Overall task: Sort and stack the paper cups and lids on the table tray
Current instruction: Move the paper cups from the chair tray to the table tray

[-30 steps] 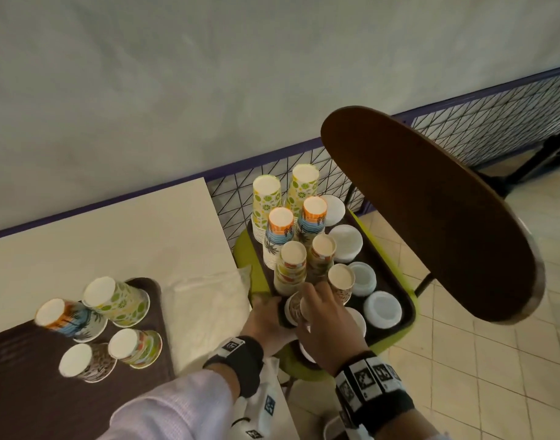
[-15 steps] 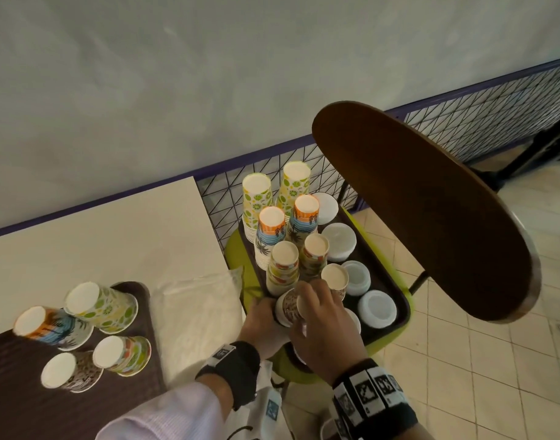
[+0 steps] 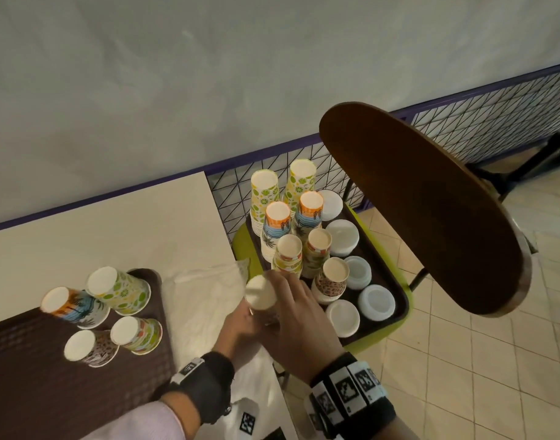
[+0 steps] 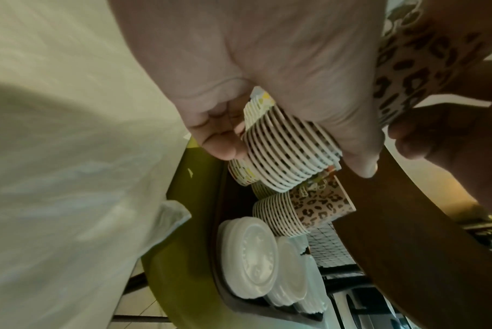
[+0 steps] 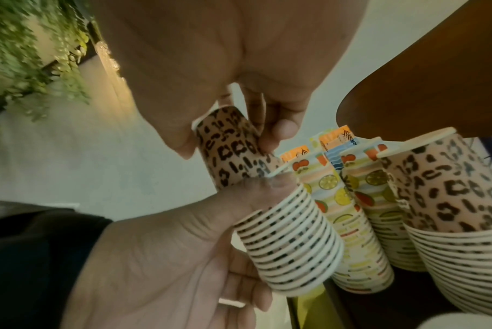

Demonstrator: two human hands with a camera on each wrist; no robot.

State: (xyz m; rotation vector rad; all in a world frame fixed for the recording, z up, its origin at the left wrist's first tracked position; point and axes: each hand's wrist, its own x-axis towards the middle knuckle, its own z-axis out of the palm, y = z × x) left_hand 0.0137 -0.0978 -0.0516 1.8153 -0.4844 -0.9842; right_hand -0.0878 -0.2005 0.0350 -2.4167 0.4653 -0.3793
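My left hand (image 3: 240,325) grips a nested stack of upside-down leopard-print cups (image 5: 289,240) between the table and the chair tray. My right hand (image 3: 297,319) pinches the top leopard cup (image 5: 230,151), which stands partly out of the stack. In the head view only this cup's white base (image 3: 259,296) shows. The left wrist view shows my left hand (image 4: 291,153) round the stack's rims (image 4: 289,155). On the brown table tray (image 3: 18,376) stand a palm cup (image 3: 72,308), a lime cup (image 3: 118,290), a fruit cup (image 3: 136,335) and a leopard cup (image 3: 91,347).
A dark tray (image 3: 396,315) on a green stool holds several cup stacks (image 3: 285,223), another leopard stack (image 3: 331,284) and white lid piles (image 3: 375,303). A brown chair back (image 3: 431,211) overhangs it on the right. A clear plastic bag (image 3: 202,296) lies on the white table.
Both hands have lifted the leopard stack off the stool tray and moved it left towards the table. The top cup now stands higher out of the stack.
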